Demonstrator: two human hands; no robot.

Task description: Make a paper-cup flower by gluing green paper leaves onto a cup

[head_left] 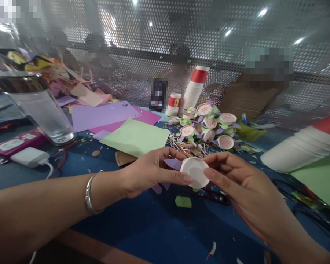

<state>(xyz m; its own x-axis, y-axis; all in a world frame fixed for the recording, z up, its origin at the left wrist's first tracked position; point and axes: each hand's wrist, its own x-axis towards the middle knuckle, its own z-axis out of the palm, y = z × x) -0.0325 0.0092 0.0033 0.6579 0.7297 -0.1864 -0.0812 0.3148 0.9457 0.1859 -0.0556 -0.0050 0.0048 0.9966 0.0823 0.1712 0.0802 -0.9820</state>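
Between my two hands is a small round white paper cup bottom [195, 173], its hollow side tilted toward me. My left hand [156, 170] pinches its left edge, thumb in front and fingers behind. A pointed purple paper piece [173, 164] sticks out from that side by my left fingers. My right hand [233, 176] grips the right edge, its thumb on the rim. Just below on the table lies a small green paper scrap [183, 201]. Behind my hands is a pile of similar cup bottoms [209, 135] with green and purple paper bits.
Green [137, 137] and purple paper sheets [104, 114] lie at left centre. A clear bottle of water [44, 110] and a white charger [30, 157] stand farther left. Stacked paper cups [194, 88] lean at the back; more cups [297, 146] lie at right. Perforated metal [137, 47] rises behind.
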